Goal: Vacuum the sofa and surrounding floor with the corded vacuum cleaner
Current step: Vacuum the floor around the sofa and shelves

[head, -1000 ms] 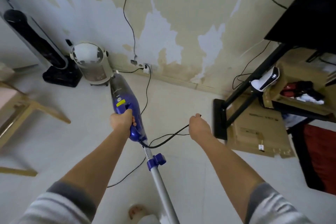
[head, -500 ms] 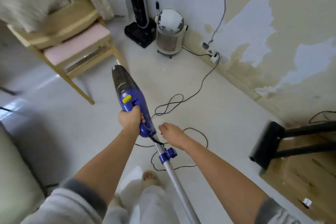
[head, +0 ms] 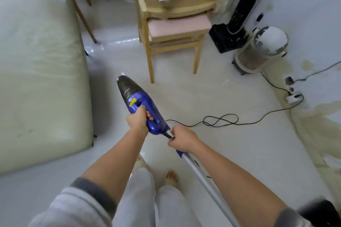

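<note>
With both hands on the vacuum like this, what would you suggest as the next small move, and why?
Probably swing the vacuum left towards the sofa. The left hand grips its handle, the right hand holds the tube joint, the nozzle end points ahead over bare floor, and the cord lies slack on the right.

Grey sleeves [head: 77,206], pale trousers [head: 140,202]

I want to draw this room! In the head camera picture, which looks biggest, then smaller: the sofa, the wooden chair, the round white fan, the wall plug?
1. Sofa, though it is nearest the camera
2. Wooden chair
3. Round white fan
4. Wall plug
</note>
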`<state>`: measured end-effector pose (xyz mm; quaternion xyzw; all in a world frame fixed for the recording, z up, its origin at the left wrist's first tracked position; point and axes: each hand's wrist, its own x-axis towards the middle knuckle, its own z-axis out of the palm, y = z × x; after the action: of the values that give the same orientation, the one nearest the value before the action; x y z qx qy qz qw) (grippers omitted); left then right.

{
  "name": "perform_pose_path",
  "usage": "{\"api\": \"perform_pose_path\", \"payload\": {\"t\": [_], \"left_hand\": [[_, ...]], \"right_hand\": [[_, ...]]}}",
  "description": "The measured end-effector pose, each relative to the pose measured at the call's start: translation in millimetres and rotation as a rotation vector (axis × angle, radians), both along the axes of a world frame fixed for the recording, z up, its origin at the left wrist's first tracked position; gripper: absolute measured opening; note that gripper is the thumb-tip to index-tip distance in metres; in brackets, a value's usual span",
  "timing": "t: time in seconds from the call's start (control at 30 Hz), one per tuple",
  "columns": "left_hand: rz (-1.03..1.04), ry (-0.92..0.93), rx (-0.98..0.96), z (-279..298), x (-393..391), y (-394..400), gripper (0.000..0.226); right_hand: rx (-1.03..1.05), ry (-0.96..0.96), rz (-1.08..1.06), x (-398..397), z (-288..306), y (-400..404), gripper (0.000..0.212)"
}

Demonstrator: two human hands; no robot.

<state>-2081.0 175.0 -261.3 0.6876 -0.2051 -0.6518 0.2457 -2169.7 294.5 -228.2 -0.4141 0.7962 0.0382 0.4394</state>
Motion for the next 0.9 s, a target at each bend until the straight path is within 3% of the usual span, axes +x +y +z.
{"api": "perform_pose_path", "payload": {"t": [0.2,0.4,0.9], "left_hand": [[0.112,0.035,0.121,-45,55,-75,0.027],[0.099,0.048,0.195,-108,84,-133,0.026],[0.228,0.005,0.190,-225,54,-230,0.020]], "right_hand": [[0.056,0.129,0.110,45,-27,-84,0.025],[0.025,0.193,0.174,77,-80,-142,0.015],[-0.049,0.206,0.243,43,-203,-243,0.020]]}}
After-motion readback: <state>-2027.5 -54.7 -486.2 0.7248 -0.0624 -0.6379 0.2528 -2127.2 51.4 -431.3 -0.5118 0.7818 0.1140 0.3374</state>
